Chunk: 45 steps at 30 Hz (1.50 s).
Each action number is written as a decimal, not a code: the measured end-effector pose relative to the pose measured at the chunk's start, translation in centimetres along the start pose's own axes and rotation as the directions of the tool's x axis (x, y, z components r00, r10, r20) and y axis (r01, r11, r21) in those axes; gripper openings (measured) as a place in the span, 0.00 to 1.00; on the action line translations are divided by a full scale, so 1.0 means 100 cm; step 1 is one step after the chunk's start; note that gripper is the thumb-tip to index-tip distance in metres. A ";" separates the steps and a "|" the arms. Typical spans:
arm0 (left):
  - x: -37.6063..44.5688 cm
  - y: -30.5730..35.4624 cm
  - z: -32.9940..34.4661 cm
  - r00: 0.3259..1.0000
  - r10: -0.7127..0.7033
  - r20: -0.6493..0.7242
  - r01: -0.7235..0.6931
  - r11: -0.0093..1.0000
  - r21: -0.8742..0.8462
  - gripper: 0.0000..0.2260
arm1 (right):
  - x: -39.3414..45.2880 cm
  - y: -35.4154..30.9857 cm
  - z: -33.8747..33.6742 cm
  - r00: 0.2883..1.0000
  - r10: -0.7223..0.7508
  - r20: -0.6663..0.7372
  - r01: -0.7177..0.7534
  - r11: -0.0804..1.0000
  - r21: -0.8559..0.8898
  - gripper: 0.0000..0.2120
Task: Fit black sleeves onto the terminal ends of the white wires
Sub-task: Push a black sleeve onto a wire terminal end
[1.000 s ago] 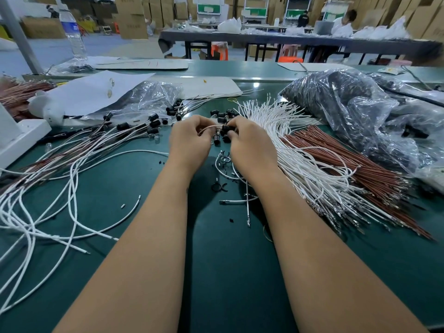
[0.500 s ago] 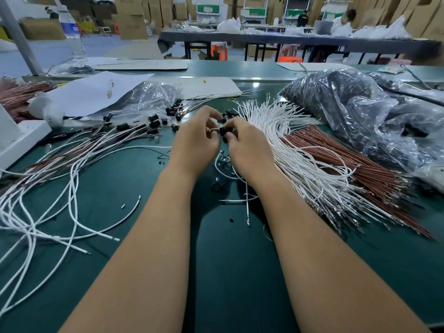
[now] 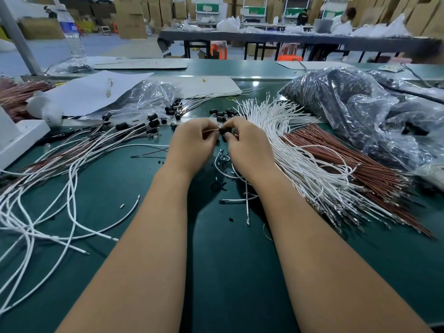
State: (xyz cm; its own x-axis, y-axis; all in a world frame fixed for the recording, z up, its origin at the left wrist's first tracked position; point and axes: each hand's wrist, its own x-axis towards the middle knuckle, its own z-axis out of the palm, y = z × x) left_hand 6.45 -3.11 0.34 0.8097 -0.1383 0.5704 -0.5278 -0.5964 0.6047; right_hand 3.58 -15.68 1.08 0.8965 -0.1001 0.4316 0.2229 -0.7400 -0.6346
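My left hand (image 3: 192,146) and my right hand (image 3: 247,147) meet over the middle of the green mat. The left fingers pinch a thin wire end (image 3: 211,131). The right fingers pinch a small black sleeve (image 3: 223,130) at that wire's tip. A fan of white wires (image 3: 283,131) lies just right of my right hand. Loose black sleeves (image 3: 222,114) sit on the mat beyond my fingers. To the left lie wires with black sleeves on their ends (image 3: 134,127).
Brown wires (image 3: 348,162) lie right of the white bundle. A large plastic bag of black parts (image 3: 348,104) fills the far right. Loose white wires (image 3: 36,200) sprawl on the left. A clear bag (image 3: 149,97), white paper (image 3: 96,90) and a water bottle (image 3: 72,37) stand behind.
Both hands have lifted slightly and moved a little away from me. The wire end and the black sleeve now sit together between the fingertips.
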 end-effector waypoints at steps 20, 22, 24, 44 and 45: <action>0.000 -0.004 0.000 0.994 -0.061 -0.090 0.050 0.992 -0.113 0.04 | 0.007 0.005 -0.005 0.977 0.178 -0.116 -0.131 0.935 0.331 0.07; -0.001 -0.004 0.000 0.994 -0.065 -0.085 0.055 0.992 -0.116 0.03 | 0.008 0.005 -0.005 0.975 0.187 -0.121 -0.134 0.926 0.353 0.05; -0.001 -0.004 0.001 0.994 -0.072 -0.078 0.062 0.991 -0.118 0.02 | 0.009 0.006 -0.004 0.973 0.202 -0.113 -0.145 0.913 0.382 0.04; -0.004 0.005 0.000 0.995 -0.092 0.026 0.095 0.984 -0.153 0.03 | 0.010 0.007 -0.006 0.970 0.179 -0.163 -0.095 0.902 0.422 0.06; -0.005 0.006 0.001 0.996 -0.083 0.036 0.088 0.985 -0.146 0.03 | 0.010 0.008 -0.006 0.971 0.177 -0.163 -0.093 0.901 0.425 0.07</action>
State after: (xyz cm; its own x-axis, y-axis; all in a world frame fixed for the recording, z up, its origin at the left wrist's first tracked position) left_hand 5.75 -3.48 0.41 0.8597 -0.1168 0.4973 -0.4865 -0.4842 0.7273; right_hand 4.39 -16.74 1.42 0.8473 -0.3365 0.4108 0.2798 -0.3746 -0.8840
